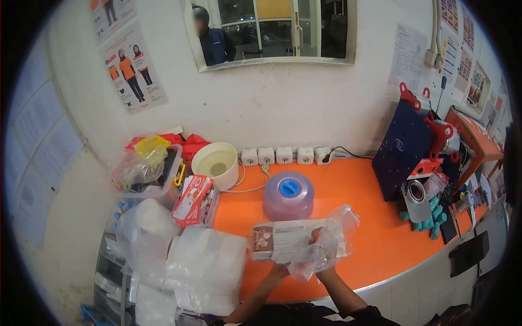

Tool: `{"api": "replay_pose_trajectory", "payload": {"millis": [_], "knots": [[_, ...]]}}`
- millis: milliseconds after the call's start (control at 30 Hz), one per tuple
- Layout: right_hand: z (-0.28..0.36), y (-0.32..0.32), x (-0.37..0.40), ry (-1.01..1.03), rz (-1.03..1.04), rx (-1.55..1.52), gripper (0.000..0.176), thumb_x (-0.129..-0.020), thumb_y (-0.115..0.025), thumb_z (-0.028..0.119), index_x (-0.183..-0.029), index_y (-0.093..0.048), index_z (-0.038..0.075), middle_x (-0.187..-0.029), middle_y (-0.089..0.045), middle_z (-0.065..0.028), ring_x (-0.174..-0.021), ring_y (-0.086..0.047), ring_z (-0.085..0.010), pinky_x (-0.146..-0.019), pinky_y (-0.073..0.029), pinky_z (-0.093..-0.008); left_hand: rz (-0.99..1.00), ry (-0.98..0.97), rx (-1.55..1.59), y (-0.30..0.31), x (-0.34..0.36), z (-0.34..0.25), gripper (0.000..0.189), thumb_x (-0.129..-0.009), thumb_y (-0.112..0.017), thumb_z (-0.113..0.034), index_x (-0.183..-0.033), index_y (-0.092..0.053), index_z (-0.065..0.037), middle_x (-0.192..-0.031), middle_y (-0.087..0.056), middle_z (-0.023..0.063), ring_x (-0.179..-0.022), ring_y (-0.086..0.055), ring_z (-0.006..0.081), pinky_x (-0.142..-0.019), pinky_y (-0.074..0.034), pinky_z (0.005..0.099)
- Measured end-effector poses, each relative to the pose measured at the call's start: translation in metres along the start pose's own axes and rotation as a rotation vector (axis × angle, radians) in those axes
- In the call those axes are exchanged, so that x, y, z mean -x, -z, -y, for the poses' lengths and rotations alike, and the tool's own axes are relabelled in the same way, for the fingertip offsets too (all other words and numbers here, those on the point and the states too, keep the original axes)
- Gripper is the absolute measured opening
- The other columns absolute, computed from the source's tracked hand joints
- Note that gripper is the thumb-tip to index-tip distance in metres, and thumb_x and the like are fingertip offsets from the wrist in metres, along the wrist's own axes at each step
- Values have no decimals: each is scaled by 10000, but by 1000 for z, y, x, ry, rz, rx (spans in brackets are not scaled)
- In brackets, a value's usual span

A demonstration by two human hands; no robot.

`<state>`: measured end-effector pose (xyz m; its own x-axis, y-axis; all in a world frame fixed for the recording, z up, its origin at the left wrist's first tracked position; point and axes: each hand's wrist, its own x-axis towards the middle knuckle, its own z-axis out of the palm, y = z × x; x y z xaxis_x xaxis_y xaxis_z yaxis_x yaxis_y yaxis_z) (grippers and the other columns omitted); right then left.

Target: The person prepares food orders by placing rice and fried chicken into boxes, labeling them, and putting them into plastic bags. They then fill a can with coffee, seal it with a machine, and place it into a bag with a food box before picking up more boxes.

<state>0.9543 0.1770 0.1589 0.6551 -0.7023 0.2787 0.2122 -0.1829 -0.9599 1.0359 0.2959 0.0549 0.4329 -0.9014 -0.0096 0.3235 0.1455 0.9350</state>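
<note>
Printed packet [293, 239]: above the worktop [375, 233], before the purple jug [280, 206]. Right hand [319, 239]: grip clamped on the printed packet amid clear plastic [343, 218]. Left hand [280, 270]: underneath, closure indeterminable. Caution: slick, loose film could cause slippage.

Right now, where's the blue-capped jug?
In the head view, just right of centre: the blue-capped jug stands on the orange table, just beyond the held pack and right of the white bucket.
</note>
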Motion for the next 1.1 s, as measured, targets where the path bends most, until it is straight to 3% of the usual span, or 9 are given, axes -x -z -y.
{"api": "replay_pose_trajectory", "payload": {"millis": [67,267,300,333,367,400,433,633,1100], "knots": [[23,-25,-31,-119,14,-174,177,-804,-558,189,-897,-502,49,-735,-489,-41,-666,-503,-179,-551,-439,-322,-48,-50,-13,7,-14,-13,410,-882,-520,-194,-1243,-440,-17,-1191,-516,112,-1095,-499,207,-917,-391,325],[-21,-58,-48,89,-9,-220,305,-736,-634,159,-1004,-561,32,-972,-556,-48,-895,-522,-162,-707,-436,-314,-111,-237,-541,45,-28,-56,410,-885,-511,-189,-1248,-438,-14,-1217,-492,129,-1128,-478,231,-929,-399,334],[42,-45,-81,214,232,13,285,-689,-668,145,-942,-589,40,-922,-543,-68,-854,-522,-173,-699,-447,-318,-103,-259,-613,51,-33,-63,410,-886,-509,-189,-1249,-438,-13,-1222,-488,132,-1133,-475,236,-931,-400,336],[104,-36,-118,353,476,234,266,-642,-702,130,-880,-618,48,-872,-531,-88,-814,-521,-184,-691,-458,-323,-120,-242,-596,48,-31,-65,410,-886,-509,-189,-1249,-438,-13,-1222,-488,132,-1133,-475,236,-931,-400,336],[102,-34,-120,341,494,235,266,-642,-702,130,-880,-618,48,-872,-531,-88,-814,-521,-184,-691,-458,-323,-185,-67,44,43,-29,-74,401,-889,-497,-177,-1249,-436,-13,-1240,-473,135,-1131,-478,246,-934,-410,346],[99,-34,-123,435,505,439,281,-641,-679,120,-916,-625,96,-1027,-516,-122,-919,-514,-243,-724,-435,-313,-231,96,678,44,-35,-79,392,-892,-485,-164,-1250,-433,-13,-1259,-457,138,-1128,-480,256,-938,-420,357],[95,-34,-127,525,508,641,313,-641,-656,110,-952,-633,144,-1183,-501,-157,-1024,-507,-302,-757,-412,-303,-259,102,744,47,-42,-78,390,-893,-482,-165,-1249,-433,-13,-1255,-459,138,-1125,-482,256,-938,-421,358],[88,-44,-147,630,501,787,247,-685,-592,36,-894,-576,167,-1313,-435,-121,-1212,-394,-303,-903,-265,-476,-362,53,578,56,-37,-48,380,-899,-469,-170,-1243,-430,-13,-1233,-469,133,-1108,-489,253,-936,-422,365],[85,-38,-137,586,518,881,265,-711,-548,39,-933,-602,173,-1314,-437,-81,-1250,-342,-318,-963,-237,-477,-372,-37,508,58,-50,-39,358,-913,-439,-182,-1229,-422,-13,-1180,-492,124,-1070,-506,247,-933,-424,380]]}}
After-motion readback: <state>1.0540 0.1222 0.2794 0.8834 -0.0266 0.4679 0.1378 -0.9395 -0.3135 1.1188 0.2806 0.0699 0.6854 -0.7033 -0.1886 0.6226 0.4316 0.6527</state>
